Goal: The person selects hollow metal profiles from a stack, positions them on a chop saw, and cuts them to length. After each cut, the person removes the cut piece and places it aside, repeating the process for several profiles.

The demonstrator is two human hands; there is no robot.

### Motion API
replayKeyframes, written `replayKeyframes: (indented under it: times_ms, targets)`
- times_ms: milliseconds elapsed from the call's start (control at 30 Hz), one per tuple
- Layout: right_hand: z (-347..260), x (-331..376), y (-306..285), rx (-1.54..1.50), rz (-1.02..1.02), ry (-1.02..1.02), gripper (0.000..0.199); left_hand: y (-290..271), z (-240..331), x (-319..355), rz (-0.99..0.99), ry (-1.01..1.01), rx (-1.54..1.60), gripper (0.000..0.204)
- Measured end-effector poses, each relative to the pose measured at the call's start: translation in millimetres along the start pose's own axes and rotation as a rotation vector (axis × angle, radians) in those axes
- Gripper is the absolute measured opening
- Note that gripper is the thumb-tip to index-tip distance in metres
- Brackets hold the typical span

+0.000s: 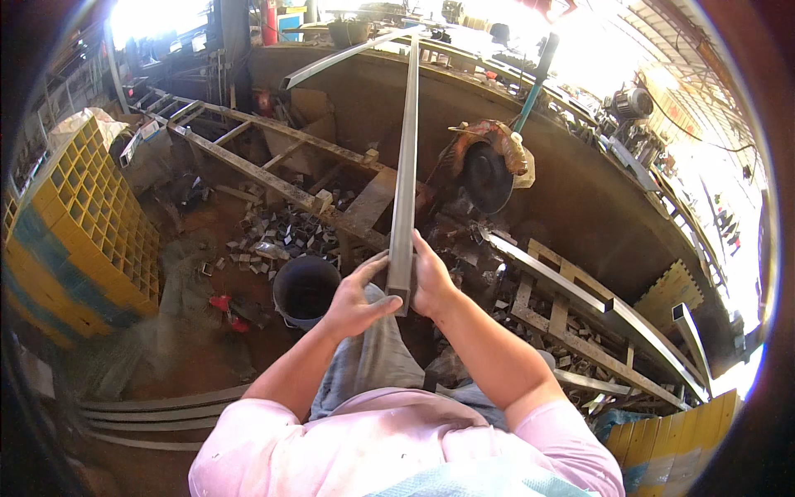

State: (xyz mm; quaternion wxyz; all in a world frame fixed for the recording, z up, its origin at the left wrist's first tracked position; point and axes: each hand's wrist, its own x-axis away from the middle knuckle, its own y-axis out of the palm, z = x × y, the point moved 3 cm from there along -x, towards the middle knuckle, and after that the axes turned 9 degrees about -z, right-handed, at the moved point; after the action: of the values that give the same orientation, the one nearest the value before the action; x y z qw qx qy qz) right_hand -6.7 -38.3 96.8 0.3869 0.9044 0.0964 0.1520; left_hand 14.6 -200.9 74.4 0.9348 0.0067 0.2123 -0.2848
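A long, square, hollow metal tube [404,182] runs away from me, its near end between my hands and its far end toward the bright edge at the back. My left hand [362,296] holds the tube's left side near that end, thumb reaching toward its open mouth. On the opposite side, my right hand [431,277] presses its palm and fingers along the tube. Some of the fingers are hidden behind the metal. Just left of my left hand, a black bucket [291,320] stands on the floor.
Small cut metal pieces [286,229] lie scattered beyond the bucket. A ladder-like frame [248,166] stretches behind them. Yellow stacked square tubes [91,215] rise at left. More tubes [571,290] rest on a frame at right. A round black object [487,178] stands ahead.
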Motion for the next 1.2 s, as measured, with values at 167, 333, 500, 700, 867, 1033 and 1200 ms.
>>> replayKeyframes:
  times_ms: [167, 333, 500, 700, 867, 1033, 1200]
  targets:
    - [7.2, -58.4, 34.4, 0.022, -0.108, 0.114, 0.055, -21.9, 34.4, -2.0, 0.389, -0.051, -0.549, 0.078]
    - [16.6, -90.7, 54.3, 0.062, -0.154, 0.145, 0.061, -52.7, 35.2, -6.3, 0.611, -0.214, -0.8, 0.055]
    - [-2.8, -73.1, 17.9, 0.411, -0.124, 0.178, 0.078, -73.1, 29.3, -0.4, 0.685, -0.206, -0.911, 0.047]
    - [-49.8, 31.6, -90.8, 0.391, 0.044, 0.128, 0.067, -104.8, 12.3, -42.4, 0.681, -0.175, -0.918, 0.042]
    - [-60.7, 115.5, -166.3, 0.235, 0.126, 0.039, 0.066, -185.5, -5.1, -166.7, 0.617, -0.345, -0.977, 0.045]
    - [-50.4, 147.3, -188.4, 0.165, 0.249, 0.031, 0.069, -311.3, -46.2, -279.0, 0.766, -0.416, -1.214, 0.108]
    - [-51.1, 170.0, -210.6, 0.116, 0.347, 0.016, 0.07, -178.3, -26.0, -314.5, 0.556, -0.211, -1.16, 0.11]
